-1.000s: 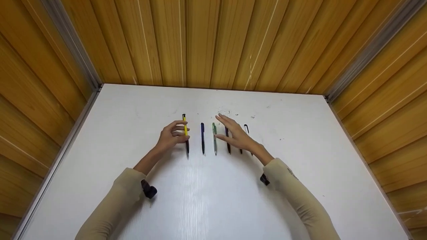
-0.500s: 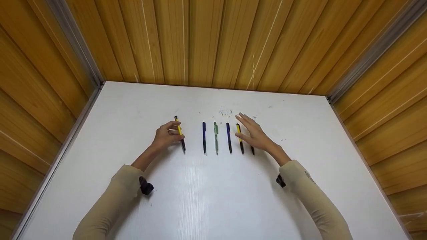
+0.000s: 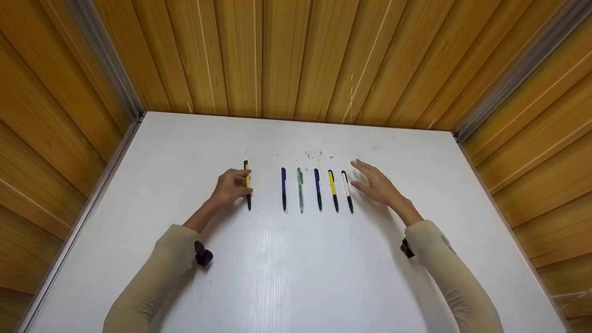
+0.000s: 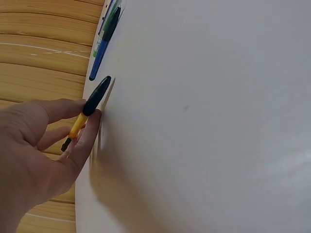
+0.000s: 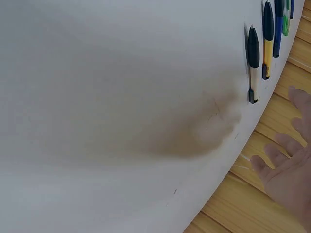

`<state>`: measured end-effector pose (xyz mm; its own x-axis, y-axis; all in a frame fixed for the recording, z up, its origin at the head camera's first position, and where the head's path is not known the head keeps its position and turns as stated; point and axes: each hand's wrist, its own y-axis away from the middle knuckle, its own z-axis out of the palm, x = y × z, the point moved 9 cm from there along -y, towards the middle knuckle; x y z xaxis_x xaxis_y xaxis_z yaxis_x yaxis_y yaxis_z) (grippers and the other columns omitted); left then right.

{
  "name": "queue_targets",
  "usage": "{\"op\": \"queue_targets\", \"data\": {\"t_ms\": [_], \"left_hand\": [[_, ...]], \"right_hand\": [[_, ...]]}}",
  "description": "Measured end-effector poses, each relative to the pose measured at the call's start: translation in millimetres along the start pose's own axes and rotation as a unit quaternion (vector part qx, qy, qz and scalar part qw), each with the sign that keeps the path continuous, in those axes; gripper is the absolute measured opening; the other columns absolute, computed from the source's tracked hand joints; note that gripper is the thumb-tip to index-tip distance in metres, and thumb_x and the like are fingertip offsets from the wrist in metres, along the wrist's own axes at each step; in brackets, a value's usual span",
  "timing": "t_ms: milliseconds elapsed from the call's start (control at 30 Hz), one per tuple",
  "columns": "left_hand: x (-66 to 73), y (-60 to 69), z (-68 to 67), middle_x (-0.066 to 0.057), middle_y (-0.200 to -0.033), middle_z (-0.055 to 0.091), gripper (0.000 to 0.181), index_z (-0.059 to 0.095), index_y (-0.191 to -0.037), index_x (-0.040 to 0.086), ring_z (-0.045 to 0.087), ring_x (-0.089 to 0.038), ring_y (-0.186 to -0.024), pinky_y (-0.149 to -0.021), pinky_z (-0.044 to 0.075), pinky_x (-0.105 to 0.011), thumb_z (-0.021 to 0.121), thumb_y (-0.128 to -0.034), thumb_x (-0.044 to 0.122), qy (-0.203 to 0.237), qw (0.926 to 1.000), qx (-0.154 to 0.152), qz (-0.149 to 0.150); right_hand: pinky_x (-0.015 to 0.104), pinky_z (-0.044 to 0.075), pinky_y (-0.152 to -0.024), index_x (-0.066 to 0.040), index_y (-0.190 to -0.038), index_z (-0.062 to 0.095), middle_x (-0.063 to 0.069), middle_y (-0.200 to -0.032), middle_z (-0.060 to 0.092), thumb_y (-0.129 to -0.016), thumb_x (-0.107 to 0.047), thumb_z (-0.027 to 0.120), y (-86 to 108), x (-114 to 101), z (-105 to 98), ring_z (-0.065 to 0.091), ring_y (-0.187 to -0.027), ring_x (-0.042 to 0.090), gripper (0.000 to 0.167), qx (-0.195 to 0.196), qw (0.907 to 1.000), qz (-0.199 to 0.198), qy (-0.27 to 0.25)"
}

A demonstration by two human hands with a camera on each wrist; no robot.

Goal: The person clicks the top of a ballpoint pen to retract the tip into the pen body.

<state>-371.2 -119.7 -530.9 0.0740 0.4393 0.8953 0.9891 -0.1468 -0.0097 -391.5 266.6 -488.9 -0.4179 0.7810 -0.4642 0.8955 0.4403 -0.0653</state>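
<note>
My left hand [image 3: 229,187] pinches a yellow and black pen [image 3: 248,178] between thumb and fingers, left of the row; the left wrist view shows the same pen [image 4: 90,107] with its black end tilted up. To its right lie, side by side, a blue pen [image 3: 283,185], a green pen [image 3: 300,185], another blue pen [image 3: 317,185], a second yellow pen [image 3: 332,187] and a white and black pen [image 3: 347,189]. My right hand [image 3: 379,185] hovers just right of the white pen, fingers spread and holding nothing.
The white table [image 3: 277,277] carries small dark marks [image 3: 314,155] behind the pens. Wood-patterned panels [image 3: 277,60] stand behind it and at both sides. A small black device [image 3: 203,254] is on the left sleeve, another [image 3: 407,249] on the right.
My right hand has moved right from above the pens, uncovering the second blue, second yellow and white pens. My left hand has shifted slightly left with its pen, which is now more upright than half a second ago.
</note>
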Motion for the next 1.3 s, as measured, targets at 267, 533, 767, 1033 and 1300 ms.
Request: {"op": "queue_targets", "data": {"t_ms": [267, 533, 767, 1033, 1300], "left_hand": [[0.1, -4.6, 0.5, -0.028, -0.131, 0.060, 0.053, 0.059, -0.138, -0.005, 0.066, -0.034, -0.107, -0.074, 0.057, -0.021, 0.067, -0.0867, -0.012, 0.006, 0.9998, 0.013, -0.016], [-3.9, -6.8, -0.4, -0.026, -0.126, 0.064, 0.048, 0.063, -0.134, -0.005, 0.064, -0.027, -0.098, -0.067, 0.051, -0.017, 0.066, -0.0856, -0.010, -0.012, 0.9990, 0.039, -0.021], [-0.2, -6.9, 1.7, -0.027, -0.118, 0.064, 0.048, 0.063, -0.132, -0.008, 0.064, -0.029, -0.097, -0.073, 0.053, -0.026, 0.066, -0.0847, -0.010, -0.048, 0.9981, 0.039, 0.001], [2.8, -7.2, 2.1, -0.029, -0.119, 0.059, 0.047, 0.063, -0.131, -0.010, 0.064, -0.039, -0.106, -0.086, 0.058, -0.039, 0.069, -0.0844, -0.009, -0.066, 0.9971, 0.032, 0.021], [9.0, -5.2, -1.5, -0.029, -0.117, 0.061, 0.043, 0.064, -0.130, -0.009, 0.065, -0.036, -0.101, -0.077, 0.057, -0.031, 0.072, -0.0879, -0.006, -0.034, 0.9973, 0.059, 0.028]], "right_hand": [[0.065, 0.025, -0.123, 0.005, -0.149, 0.045, 0.032, -0.157, 0.038, -0.102, -0.015, 0.061, 7.9, 25.9, -13.4, 0.034, -0.146, 0.052, 0.054, -0.009, 0.9997, 0.021, 0.006], [0.066, 0.026, -0.122, 0.007, -0.147, 0.047, 0.034, -0.156, 0.039, -0.102, -0.014, 0.061, 17.9, 41.7, -20.7, 0.034, -0.146, 0.053, 0.051, -0.008, 0.9988, 0.048, -0.004], [0.065, 0.026, -0.122, 0.007, -0.148, 0.046, 0.034, -0.156, 0.038, -0.103, -0.016, 0.060, 21.0, 45.9, -22.7, 0.033, -0.146, 0.053, 0.052, -0.014, 0.9977, 0.066, -0.006], [0.066, 0.023, -0.123, 0.005, -0.149, 0.045, 0.034, -0.157, 0.037, -0.104, -0.016, 0.059, 23.4, 50.4, -24.0, 0.031, -0.147, 0.053, 0.052, -0.014, 0.9974, 0.070, 0.002], [0.066, 0.025, -0.123, 0.008, -0.147, 0.046, 0.035, -0.155, 0.038, -0.103, -0.014, 0.059, 28.9, 55.1, -27.3, 0.033, -0.146, 0.053, 0.051, -0.014, 0.9979, 0.063, -0.005]]}}
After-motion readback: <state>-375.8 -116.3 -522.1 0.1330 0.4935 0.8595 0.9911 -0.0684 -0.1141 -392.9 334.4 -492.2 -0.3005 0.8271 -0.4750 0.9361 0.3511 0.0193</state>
